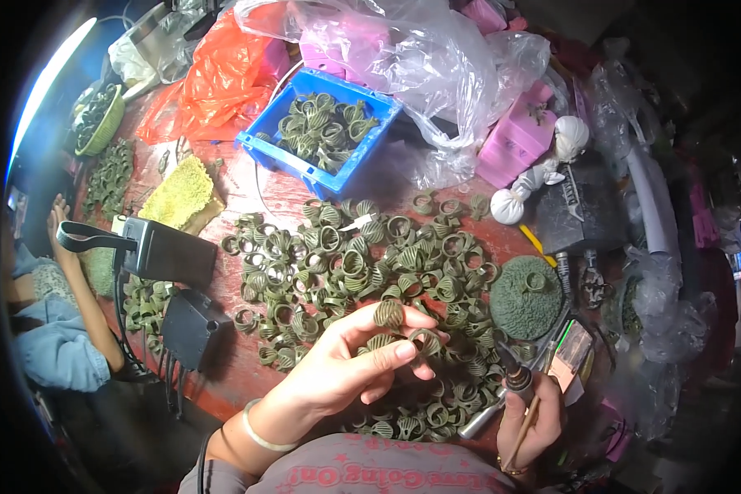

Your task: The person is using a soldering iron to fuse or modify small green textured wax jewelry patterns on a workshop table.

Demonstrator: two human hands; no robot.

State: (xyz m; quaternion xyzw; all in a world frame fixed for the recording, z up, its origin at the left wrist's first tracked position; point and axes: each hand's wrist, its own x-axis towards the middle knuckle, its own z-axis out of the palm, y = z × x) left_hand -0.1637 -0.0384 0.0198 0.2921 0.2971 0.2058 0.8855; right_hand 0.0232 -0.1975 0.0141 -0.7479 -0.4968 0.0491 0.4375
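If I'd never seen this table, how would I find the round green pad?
Find the red table and the heap of striped green rings across its middle. At the heap's right edge, beyond the person's right hand, lies the pad. It is one broad, bumpy round, unlike the small hollow rings beside it.

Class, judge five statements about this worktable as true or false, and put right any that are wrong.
1. The left hand holds green striped rings. True.
2. The right hand is empty. False: it holds a slim brown-handled tool and a dark handpiece.
3. The blue bin has green pieces in it. True.
4. The yellow spongy block is inside the blue bin. False: it lies to the bin's left, on the red table.
5. A single ring sits on the round green pad. True.
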